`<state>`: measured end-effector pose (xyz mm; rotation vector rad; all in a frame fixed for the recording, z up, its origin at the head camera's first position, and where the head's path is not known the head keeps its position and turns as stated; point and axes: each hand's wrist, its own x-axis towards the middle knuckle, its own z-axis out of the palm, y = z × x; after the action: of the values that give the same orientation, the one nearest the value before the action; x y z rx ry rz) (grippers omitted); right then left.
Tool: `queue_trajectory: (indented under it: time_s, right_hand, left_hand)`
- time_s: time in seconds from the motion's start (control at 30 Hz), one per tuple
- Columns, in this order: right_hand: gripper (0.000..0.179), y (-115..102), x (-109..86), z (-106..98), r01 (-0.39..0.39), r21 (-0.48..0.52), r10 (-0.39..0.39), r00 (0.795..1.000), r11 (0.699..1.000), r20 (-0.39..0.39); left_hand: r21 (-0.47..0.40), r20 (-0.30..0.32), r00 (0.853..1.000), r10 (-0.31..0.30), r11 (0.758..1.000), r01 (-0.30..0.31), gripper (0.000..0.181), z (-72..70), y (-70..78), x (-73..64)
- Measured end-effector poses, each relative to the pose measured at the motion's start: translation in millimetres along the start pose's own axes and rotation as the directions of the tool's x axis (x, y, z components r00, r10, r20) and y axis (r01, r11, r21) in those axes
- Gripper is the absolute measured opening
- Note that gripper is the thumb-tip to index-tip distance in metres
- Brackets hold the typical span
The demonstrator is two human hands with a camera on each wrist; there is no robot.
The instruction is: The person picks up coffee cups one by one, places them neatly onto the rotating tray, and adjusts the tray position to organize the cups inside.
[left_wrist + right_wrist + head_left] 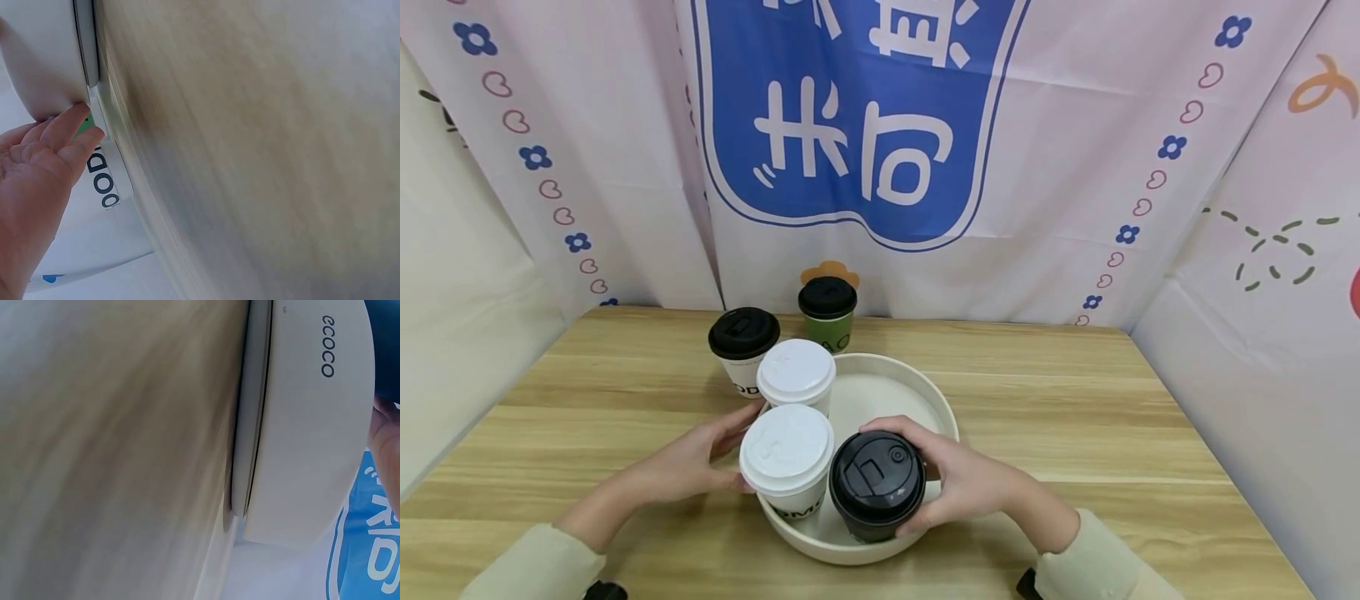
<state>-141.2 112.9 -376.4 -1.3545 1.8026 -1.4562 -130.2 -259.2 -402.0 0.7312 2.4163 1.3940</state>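
My right hand [970, 479] grips a dark cup with a black lid [877, 479] from its right side, thumb in front and fingers behind. That cup is at the front right of a round cream tray [925, 400]. Also on the tray are a front white-lidded cup [786, 450] and a white-lidded cup [796, 372] behind it. My left hand [692, 462] is at the tray's left side, by the front white-lidded cup. The left wrist view shows its fingertips [78, 115] touching the tray's outer wall, fingers extended. In the right wrist view, the tray wall [306, 437] reads "ecoco".
Behind the tray's left side stand a white cup with a black lid [743, 346] and a green cup with a black lid [827, 312]. A wooden table [1075, 433] carries everything. Printed cloth [1037, 167] hangs along its back edge, with pale side walls left and right.
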Motion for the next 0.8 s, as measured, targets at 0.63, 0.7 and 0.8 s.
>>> queue_trajectory:
  time_s: [0.63, 0.7, 0.8]
  right_hand:
    - [0.097, -1.6, -1.3, 3.7, -0.102, -0.058, 0.1, 0.995, 0.993, -0.023]
    - [0.1, -2.6, -2.3, 3.3, -0.124, -0.057, 0.123, 0.992, 0.991, -0.019]
    - [0.105, -3.9, -5.2, 1.3, -0.145, -0.096, 0.145, 0.989, 0.985, -0.01]
  left_hand:
    - [-0.019, -0.012, 1.0, 0.029, 0.999, -0.029, 0.101, -0.3, -1.6, -0.7]
    - [-0.024, -0.007, 1.0, 0.03, 0.999, -0.03, 0.101, -0.2, -1.8, -0.6]
    - [-0.028, -0.003, 1.0, 0.028, 0.999, -0.028, 0.101, -0.3, -1.5, -0.7]
